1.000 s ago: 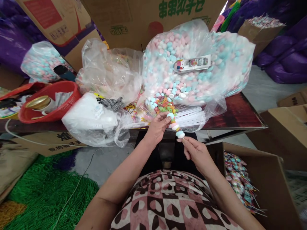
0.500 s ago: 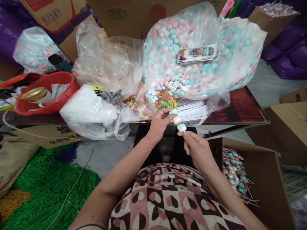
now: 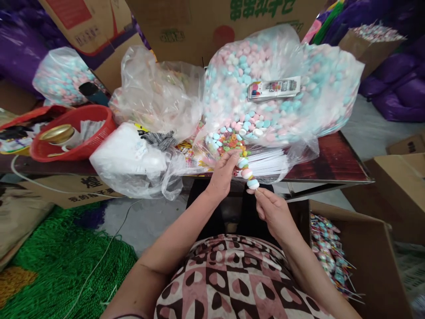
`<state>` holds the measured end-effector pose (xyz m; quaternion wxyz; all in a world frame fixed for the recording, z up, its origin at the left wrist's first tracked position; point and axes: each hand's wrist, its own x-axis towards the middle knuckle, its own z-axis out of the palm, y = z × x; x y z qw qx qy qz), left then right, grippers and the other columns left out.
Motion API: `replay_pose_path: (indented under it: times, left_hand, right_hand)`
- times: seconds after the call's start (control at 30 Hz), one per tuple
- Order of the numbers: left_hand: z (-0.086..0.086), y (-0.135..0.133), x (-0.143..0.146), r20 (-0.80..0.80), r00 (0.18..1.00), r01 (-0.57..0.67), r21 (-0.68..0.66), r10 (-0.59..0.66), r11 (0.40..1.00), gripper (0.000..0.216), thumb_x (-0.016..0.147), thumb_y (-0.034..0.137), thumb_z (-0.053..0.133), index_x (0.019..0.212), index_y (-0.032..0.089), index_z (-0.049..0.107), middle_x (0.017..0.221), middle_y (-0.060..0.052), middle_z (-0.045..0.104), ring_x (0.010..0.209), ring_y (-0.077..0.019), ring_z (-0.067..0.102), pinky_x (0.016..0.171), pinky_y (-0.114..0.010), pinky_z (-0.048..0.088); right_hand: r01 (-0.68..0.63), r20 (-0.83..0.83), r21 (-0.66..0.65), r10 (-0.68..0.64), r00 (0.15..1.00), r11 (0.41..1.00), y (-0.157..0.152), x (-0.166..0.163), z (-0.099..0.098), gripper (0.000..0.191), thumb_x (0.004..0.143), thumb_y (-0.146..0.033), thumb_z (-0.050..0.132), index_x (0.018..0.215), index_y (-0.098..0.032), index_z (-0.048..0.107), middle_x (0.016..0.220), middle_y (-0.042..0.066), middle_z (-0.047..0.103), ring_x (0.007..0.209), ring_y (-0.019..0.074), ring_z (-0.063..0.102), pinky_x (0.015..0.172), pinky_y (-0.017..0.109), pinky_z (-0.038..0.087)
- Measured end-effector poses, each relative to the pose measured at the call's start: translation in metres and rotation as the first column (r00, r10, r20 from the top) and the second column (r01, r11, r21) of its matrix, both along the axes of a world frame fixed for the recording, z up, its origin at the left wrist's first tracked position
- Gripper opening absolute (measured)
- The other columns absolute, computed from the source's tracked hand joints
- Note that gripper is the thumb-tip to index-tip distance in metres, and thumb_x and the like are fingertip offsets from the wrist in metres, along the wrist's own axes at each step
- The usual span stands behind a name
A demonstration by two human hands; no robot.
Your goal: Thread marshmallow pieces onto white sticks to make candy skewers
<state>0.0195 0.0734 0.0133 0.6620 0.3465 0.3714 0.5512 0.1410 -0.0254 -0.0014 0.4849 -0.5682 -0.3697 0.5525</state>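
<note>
A candy skewer (image 3: 246,173) of pastel marshmallows, with small coloured gummy rings between them, slants between my two hands over the table's front edge. My right hand (image 3: 272,212) pinches its lower end, just below a white and blue marshmallow. At the upper end, the closed fingers of my left hand (image 3: 223,173) hold the skewer by its top pieces; the tip is hidden by them. Loose gummy rings (image 3: 231,142) lie just beyond my left hand, beside loose marshmallows (image 3: 247,122) at the mouth of a large clear bag (image 3: 282,48). White sticks (image 3: 267,161) lie behind the skewer.
A stack of printed packets (image 3: 275,88) rests on the marshmallow bag. Left stand a red basket (image 3: 106,133) and a bag of white material (image 3: 129,155). A cardboard box (image 3: 372,257) holding finished skewers (image 3: 328,252) is at lower right. Green cord (image 3: 83,248) covers the floor at left.
The view has tilted up slightly, so the scene sits lower. My left fingers have shifted a little at the skewer's upper end; my right hand keeps its pinch on the lower end.
</note>
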Motion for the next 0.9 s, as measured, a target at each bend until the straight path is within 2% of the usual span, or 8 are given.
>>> replay_pose_path:
  times: [0.17,0.3,0.37,0.5,0.63,0.77,0.83,0.9]
  left_hand:
    - [0.011,-0.005,0.011,0.121,0.992,0.045,-0.178,-0.023,0.983,0.03,0.07,0.043,0.076,0.08,0.016,0.065,0.07,0.001,0.058,0.06,-0.0083,0.05,0.053,-0.023,0.043]
    - [0.013,-0.009,0.017,0.212,0.976,0.109,-0.261,-0.053,0.959,0.031,0.069,0.039,0.077,0.083,0.016,0.062,0.078,-0.003,0.064,0.069,-0.0128,0.062,0.056,-0.023,0.046]
    - [0.015,-0.011,0.021,0.222,0.974,0.111,-0.284,-0.048,0.952,0.03,0.069,0.037,0.076,0.084,0.017,0.061,0.076,-0.002,0.065,0.067,-0.0131,0.064,0.055,-0.023,0.047]
    - [0.022,-0.018,0.028,0.158,0.987,0.064,-0.287,-0.019,0.956,0.025,0.067,0.031,0.074,0.08,0.016,0.058,0.067,0.002,0.059,0.055,-0.0087,0.059,0.052,-0.021,0.046]
    - [0.028,-0.026,0.03,0.168,0.985,0.087,-0.283,-0.039,0.955,0.027,0.067,0.032,0.072,0.083,0.016,0.058,0.064,0.003,0.056,0.053,-0.0082,0.057,0.054,-0.021,0.047]
    - [0.026,-0.027,0.03,0.135,0.989,0.086,-0.266,-0.051,0.96,0.024,0.068,0.03,0.068,0.085,0.017,0.057,0.06,0.005,0.053,0.046,-0.006,0.051,0.046,-0.019,0.04]
    - [0.024,-0.024,0.032,0.103,0.994,0.045,-0.224,-0.022,0.974,0.021,0.07,0.029,0.066,0.084,0.018,0.056,0.059,0.007,0.05,0.042,-0.0044,0.046,0.042,-0.018,0.035]
    - [0.023,-0.018,0.032,0.075,0.996,-0.028,-0.19,0.043,0.981,0.02,0.071,0.03,0.065,0.084,0.019,0.054,0.059,0.007,0.048,0.039,-0.0033,0.042,0.04,-0.018,0.031]
  right_hand:
    - [-0.022,0.016,0.016,0.022,1.0,1.0,-0.007,-0.004,-0.003,0.035,0.086,-0.049,0.06,0.093,-0.016,0.07,0.044,-0.008,0.039,0.04,0.0075,0.031,0.044,0.023,0.019]
    - [-0.028,0.011,0.021,0.028,1.0,0.999,-0.008,-0.007,-0.006,0.034,0.086,-0.049,0.059,0.091,-0.017,0.069,0.045,-0.008,0.038,0.04,0.0079,0.031,0.043,0.023,0.019]
    - [-0.025,0.006,0.034,0.025,1.0,0.999,-0.008,-0.009,-0.007,0.033,0.087,-0.048,0.059,0.089,-0.017,0.067,0.045,-0.008,0.038,0.041,0.0077,0.03,0.043,0.023,0.02]
    - [-0.001,0.004,0.081,0.001,1.0,0.997,-0.012,-0.014,-0.008,0.032,0.088,-0.048,0.056,0.082,-0.017,0.064,0.046,-0.008,0.038,0.042,0.0075,0.03,0.042,0.022,0.021]
    - [0.014,0.003,0.106,-0.014,1.0,0.994,-0.014,-0.018,-0.009,0.033,0.089,-0.048,0.055,0.085,-0.017,0.064,0.047,-0.008,0.037,0.042,0.0075,0.03,0.041,0.022,0.022]
    - [0.012,-0.001,0.109,-0.012,1.0,0.994,-0.008,-0.018,-0.014,0.035,0.088,-0.05,0.055,0.086,-0.017,0.064,0.047,-0.009,0.036,0.041,0.0076,0.029,0.04,0.022,0.022]
    - [-0.025,0.044,0.105,0.021,0.999,0.994,-0.003,-0.015,-0.014,0.036,0.089,-0.051,0.053,0.087,-0.017,0.065,0.048,-0.008,0.037,0.041,0.0082,0.031,0.041,0.022,0.024]
    - [-0.097,0.169,0.12,0.076,0.983,0.988,0.0,-0.009,-0.012,0.035,0.09,-0.048,0.051,0.094,-0.017,0.066,0.05,-0.007,0.042,0.044,0.0095,0.036,0.044,0.023,0.029]
